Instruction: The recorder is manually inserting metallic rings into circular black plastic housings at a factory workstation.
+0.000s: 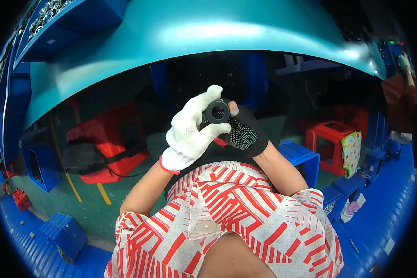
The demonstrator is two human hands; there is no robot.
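Between left hand (192, 124) and right hand (246, 133), a black tubular part (210, 112) points its open end toward the camera, long axis near the sightline; left pinches it, right curls against it.

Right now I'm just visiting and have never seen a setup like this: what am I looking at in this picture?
There is no machine arm here, only a person's own two hands. The picture comes from a wide camera worn on that person's head, looking down, so straight edges bend near the rim. The left hand is gloved in white knit, the right hand in black with pale dots. Together they hold a black ring-shaped part in front of the body. Beyond them is a teal bench, with a blue bin of metal pieces at the upper left. Red stools stand lower down, to either side.
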